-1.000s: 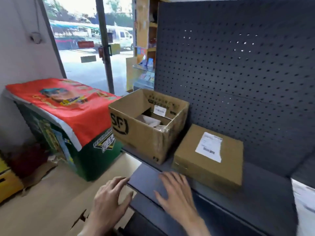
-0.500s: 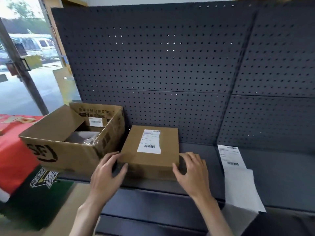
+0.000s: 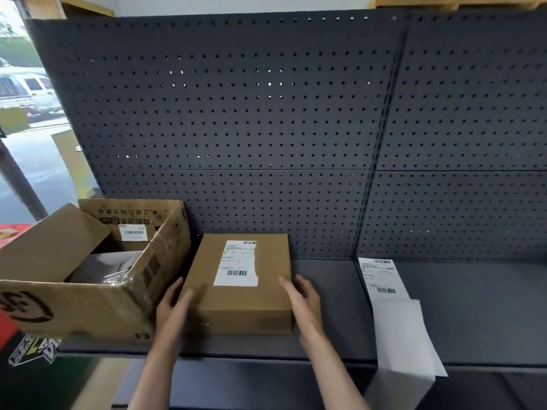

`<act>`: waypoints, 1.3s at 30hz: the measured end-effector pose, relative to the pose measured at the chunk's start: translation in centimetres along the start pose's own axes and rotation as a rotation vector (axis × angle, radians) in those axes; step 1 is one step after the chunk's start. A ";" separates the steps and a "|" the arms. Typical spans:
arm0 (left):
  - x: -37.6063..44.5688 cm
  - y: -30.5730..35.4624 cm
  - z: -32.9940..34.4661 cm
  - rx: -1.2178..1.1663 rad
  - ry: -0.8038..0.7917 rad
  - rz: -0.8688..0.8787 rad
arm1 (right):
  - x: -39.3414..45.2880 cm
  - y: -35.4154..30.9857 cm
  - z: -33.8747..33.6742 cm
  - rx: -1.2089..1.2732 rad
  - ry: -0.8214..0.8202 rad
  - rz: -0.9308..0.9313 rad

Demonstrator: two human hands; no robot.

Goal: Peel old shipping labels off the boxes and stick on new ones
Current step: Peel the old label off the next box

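A small closed brown box (image 3: 236,303) lies flat on the dark shelf (image 3: 331,335). A white shipping label (image 3: 236,263) with barcodes is stuck on its top. My left hand (image 3: 173,309) touches the box's left side with straight fingers. My right hand (image 3: 305,300) touches its right side, fingers straight too. To the right on the shelf lies a strip of white labels (image 3: 384,279) on backing paper; its lower end hangs over the shelf's front edge.
A large open cardboard box (image 3: 88,300) with a small label inside and plastic wrapping stands at the left, close to the small box. A dark pegboard wall (image 3: 266,128) rises behind the shelf. A glass door shows at the far left.
The view swung right from the floor and red-covered table to face the shelf. Both hands rose from the shelf's front edge to the small box's sides.
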State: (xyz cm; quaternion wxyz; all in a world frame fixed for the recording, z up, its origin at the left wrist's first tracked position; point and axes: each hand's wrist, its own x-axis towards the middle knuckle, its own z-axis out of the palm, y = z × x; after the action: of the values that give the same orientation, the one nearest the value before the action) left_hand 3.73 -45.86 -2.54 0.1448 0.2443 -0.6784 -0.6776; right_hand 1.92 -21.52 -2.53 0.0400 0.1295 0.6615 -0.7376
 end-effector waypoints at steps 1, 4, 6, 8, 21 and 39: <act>0.3 -0.4 0.1 -0.034 0.003 -0.031 | 0.2 0.1 0.3 0.053 -0.004 0.033; 0.5 -1.1 0.2 -0.067 -0.017 -0.093 | 0.6 0.7 1.4 0.116 0.020 0.062; 0.5 -1.3 0.3 -0.081 -0.032 -0.091 | 0.8 1.2 1.9 0.119 0.032 0.047; 0.6 -1.4 0.3 -0.080 -0.046 -0.092 | 1.0 1.7 2.3 0.098 0.051 0.026; -4.6 1.0 6.1 -0.113 -0.150 0.092 | -2.3 -2.6 -5.6 0.085 0.083 -0.106; -21.3 0.9 35.0 0.155 -0.287 0.225 | 1.1 -8.1 -40.0 0.093 0.163 -0.170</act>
State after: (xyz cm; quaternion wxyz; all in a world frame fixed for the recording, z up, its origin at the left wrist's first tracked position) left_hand 2.97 -4.96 -0.17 0.1021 0.0781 -0.7653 -0.6307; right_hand 4.50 19.02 1.33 -0.0825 0.1344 0.6363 -0.7552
